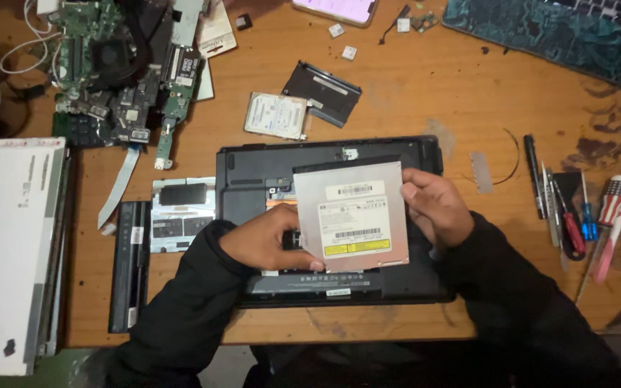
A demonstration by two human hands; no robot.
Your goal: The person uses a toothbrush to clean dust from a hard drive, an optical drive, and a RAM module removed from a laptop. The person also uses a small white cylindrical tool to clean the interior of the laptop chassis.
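Both hands, left (267,241) and right (436,208), grips closed on opposite edges of silver optical drive (351,215) above black laptop base (253,176).

Bare wooden table (411,93) open between hard drive (276,115) and dark mat (548,32) at far right. Another clear strip right of laptop base (253,172), up to row of screwdrivers (576,215). Left side crowded: circuit boards (116,65) at far left, flat screen panel (8,251) along the edge, battery (129,266) just beside it. Middle blocked by silver optical drive (353,215), gripped by left hand (267,241) and right hand (436,208) over the base.
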